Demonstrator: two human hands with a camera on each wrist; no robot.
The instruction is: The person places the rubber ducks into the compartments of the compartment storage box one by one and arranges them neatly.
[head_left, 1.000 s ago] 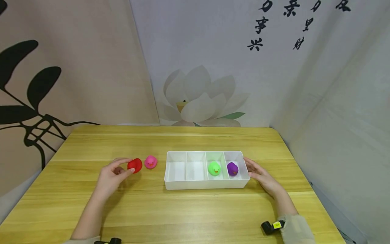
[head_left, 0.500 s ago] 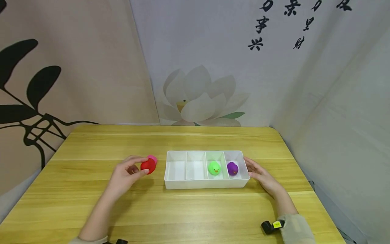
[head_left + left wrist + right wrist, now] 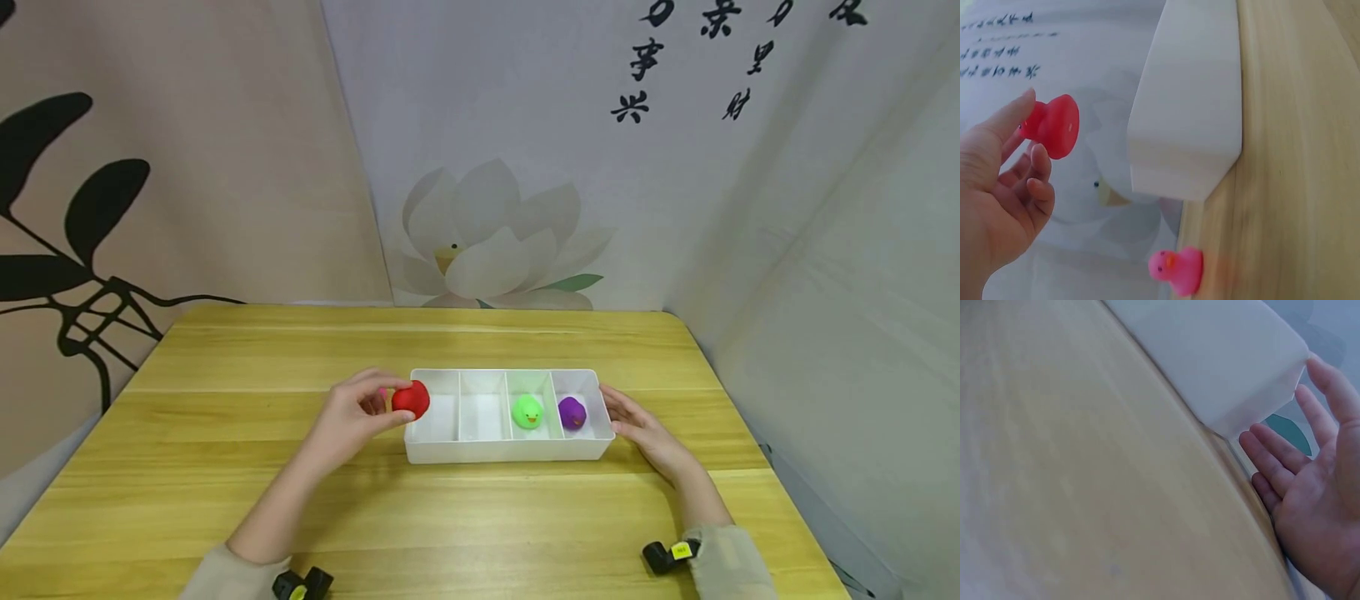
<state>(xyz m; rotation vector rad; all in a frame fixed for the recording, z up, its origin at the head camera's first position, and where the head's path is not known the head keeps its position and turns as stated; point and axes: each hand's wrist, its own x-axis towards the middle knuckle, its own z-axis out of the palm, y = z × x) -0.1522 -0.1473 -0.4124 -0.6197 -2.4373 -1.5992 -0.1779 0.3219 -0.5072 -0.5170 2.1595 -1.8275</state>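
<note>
My left hand (image 3: 356,414) pinches a red rubber duck (image 3: 411,401) between thumb and fingers, overlapping the left end of a white box with compartments (image 3: 502,452) in the head view. The left wrist view shows the red duck raised off the table, base turned outward. A pink rubber duck (image 3: 1179,270) stands on the table left of the box; in the head view the left hand mostly hides it. A green duck (image 3: 528,412) sits in the third compartment from the left, a purple duck (image 3: 572,413) in the rightmost. My right hand (image 3: 651,433) touches the box's right end with relaxed fingertips.
The wooden table (image 3: 480,533) reaches back to a pale cloth backdrop (image 3: 510,125) with a printed lotus and black characters. Another cloth (image 3: 847,275) hangs along the right side. The two left compartments of the box hold nothing.
My left hand has carried the red duck rightward, past the pink duck, to the left end of the box. My right hand and the box have stayed in place.
</note>
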